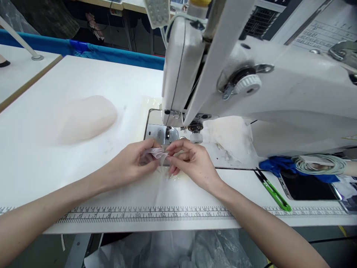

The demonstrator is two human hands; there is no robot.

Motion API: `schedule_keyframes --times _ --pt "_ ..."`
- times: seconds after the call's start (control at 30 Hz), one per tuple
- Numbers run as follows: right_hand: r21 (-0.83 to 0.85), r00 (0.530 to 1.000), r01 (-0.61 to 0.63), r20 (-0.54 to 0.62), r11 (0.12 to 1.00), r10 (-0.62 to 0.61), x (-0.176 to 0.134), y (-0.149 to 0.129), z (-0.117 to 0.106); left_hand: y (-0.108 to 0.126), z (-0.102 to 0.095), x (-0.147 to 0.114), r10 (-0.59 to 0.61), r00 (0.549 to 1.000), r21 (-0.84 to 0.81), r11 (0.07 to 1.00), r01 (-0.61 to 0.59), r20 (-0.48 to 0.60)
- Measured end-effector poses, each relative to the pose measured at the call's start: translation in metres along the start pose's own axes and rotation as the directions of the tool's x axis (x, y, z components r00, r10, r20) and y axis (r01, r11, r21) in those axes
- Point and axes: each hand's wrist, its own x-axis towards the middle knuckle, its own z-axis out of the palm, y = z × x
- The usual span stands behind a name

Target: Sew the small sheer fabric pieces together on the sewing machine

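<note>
Sheer, bunched cloth (155,151), seen from my remote seat: it sits between the two hands, at about six o'clock from the needle plate (156,131) of the machine (182,67). The left hand (136,160) has its grip pinched on the folds; the right hand (197,163) pinches the edge at three o'clock. I judge the cloth very light, limp, rather slippery and easily snagged, best taken by fingertips near its edges. A beige pad (92,115) lies at ten o'clock on the table (131,82).
</note>
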Motion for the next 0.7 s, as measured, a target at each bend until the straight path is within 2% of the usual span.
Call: schedule_keyframes --times 0.17,0.37,0.5,0.7 --pt "-0.091 0.992 0.12 -0.03 0.989 -0.123 -0.0013 0.0025 0.0023 -0.0032 0.0063 0.0018 0.075 0.992 0.193 0.98 -0.054 -0.102" --pt "-0.273 0.963 0.244 -0.042 0.931 -0.265 -0.0044 0.0035 0.0037 -0.0065 0.0069 0.0004 0.24 0.963 0.327 0.926 -0.188 -0.126" --pt "-0.317 0.949 0.274 -0.063 0.908 -0.308 -0.0049 0.0025 0.0045 -0.0066 0.006 -0.0011 0.307 0.943 0.376 0.895 -0.239 -0.13" --pt "-0.321 0.94 0.275 -0.106 0.906 -0.323 -0.0045 0.0027 0.0051 -0.0079 0.0069 -0.0024 0.366 0.908 0.4 0.877 -0.265 -0.202"
